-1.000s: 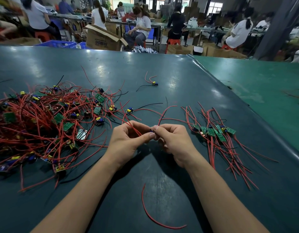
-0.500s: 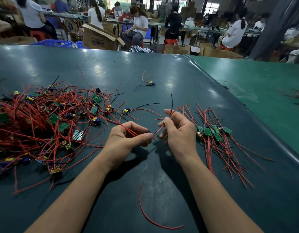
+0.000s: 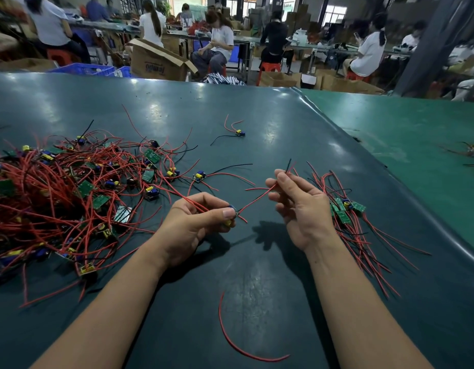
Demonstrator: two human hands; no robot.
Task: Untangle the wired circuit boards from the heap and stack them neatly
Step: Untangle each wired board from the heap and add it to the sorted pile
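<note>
Landmark: the heap (image 3: 70, 198) of red-wired boards, on the dark mat (image 3: 257, 275).

Left hand (image 3: 193, 222), just right of the heap's near edge, thumb and fingers pressed together on one small board (image 3: 232, 213). One red lead runs from that hand back into the heap, so the board looks not yet fully free.

Right hand (image 3: 300, 206), farther right of the heap, thumb and forefinger pinching the board's red and black leads (image 3: 257, 201) partway along; other fingers loosely spread. The red lead runs taut between the two hands.

Sorted stack (image 3: 345, 209) lies beyond the right hand, on the side away from the heap, boards together and wires trailing toward the person.

Judgement on technique: keep the board held firm, draw the leads straight and together with the right hand, then ease the trailing lead out of the heap slowly, lest it drag neighbours along. Lay the board flush on the stack, wires aligned with the others.

A stray red wire (image 3: 236, 342) lies near the person, well clear of the heap.
</note>
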